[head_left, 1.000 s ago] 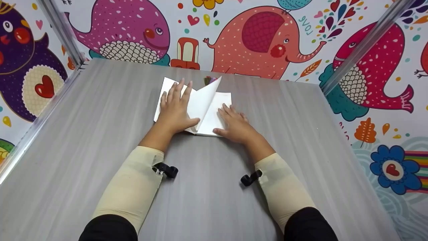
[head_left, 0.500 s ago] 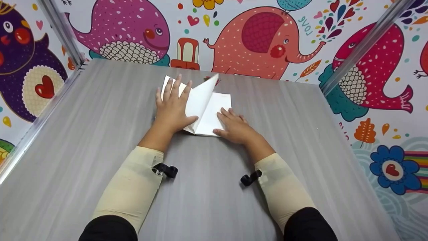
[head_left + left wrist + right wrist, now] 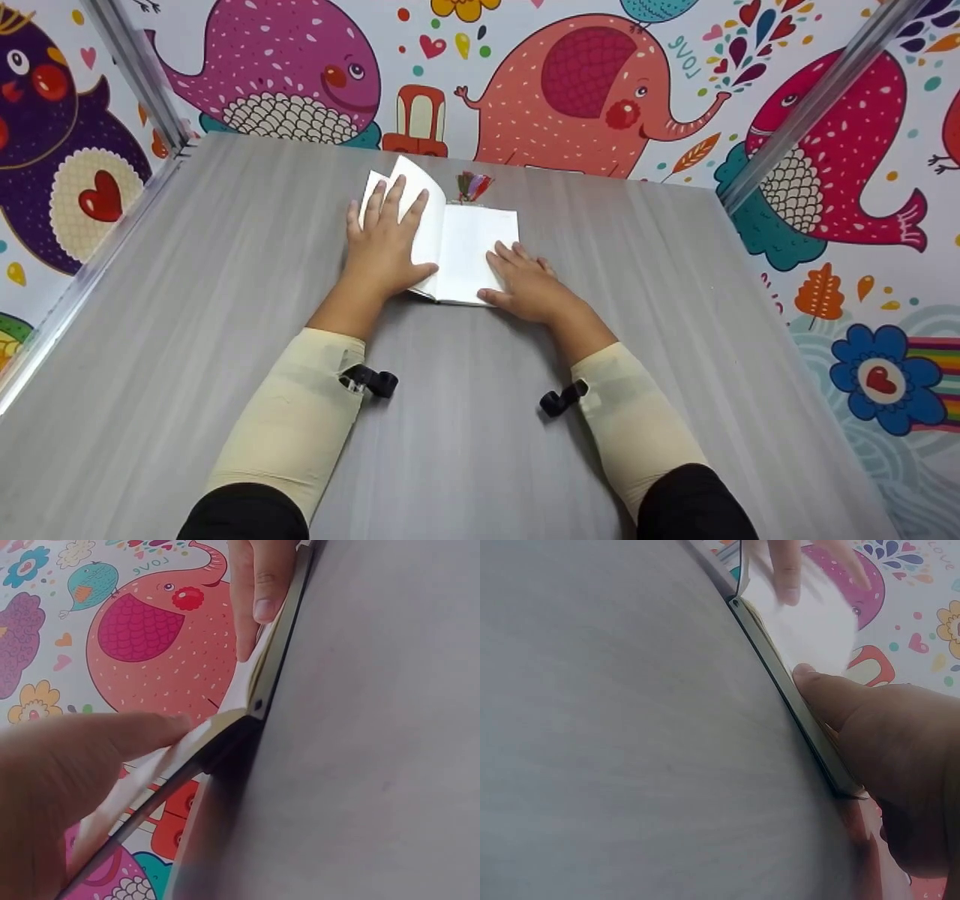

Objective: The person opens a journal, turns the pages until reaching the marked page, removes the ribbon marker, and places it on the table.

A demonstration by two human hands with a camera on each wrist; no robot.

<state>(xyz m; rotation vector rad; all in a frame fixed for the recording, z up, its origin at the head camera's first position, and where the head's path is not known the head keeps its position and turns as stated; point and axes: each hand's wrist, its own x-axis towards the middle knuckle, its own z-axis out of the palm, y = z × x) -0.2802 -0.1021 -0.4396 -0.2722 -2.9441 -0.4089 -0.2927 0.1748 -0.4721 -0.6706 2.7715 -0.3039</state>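
Observation:
An open book (image 3: 469, 255) with blank white pages lies on the grey table, its left side tilted up from the tabletop. My left hand (image 3: 384, 244) rests on the left pages, fingers spread and straight, the thumb near the fold. Behind those fingers the top of a loose page (image 3: 411, 176) stands up, curving leftward. On the right page lies my right hand (image 3: 525, 281), fingers straight and thumb toward the book's lower edge. Both wrist views show the book's dark cover edge (image 3: 281, 652) and the thumbs on the pages. A colourful tassel (image 3: 474, 186) sticks out beyond the top edge.
The grey table (image 3: 637, 300) spreads around the book on all sides. Cartoon-printed walls (image 3: 585, 90) stand behind and beside it, with metal posts (image 3: 825, 105) at the corners. Small black camera mounts (image 3: 371, 381) are strapped over the pale sleeves.
The raised page has swung from right to left across the fold and now lies behind my left fingers. The left hand has shifted slightly left; the tassel shows more fully. The right hand stays nearly still.

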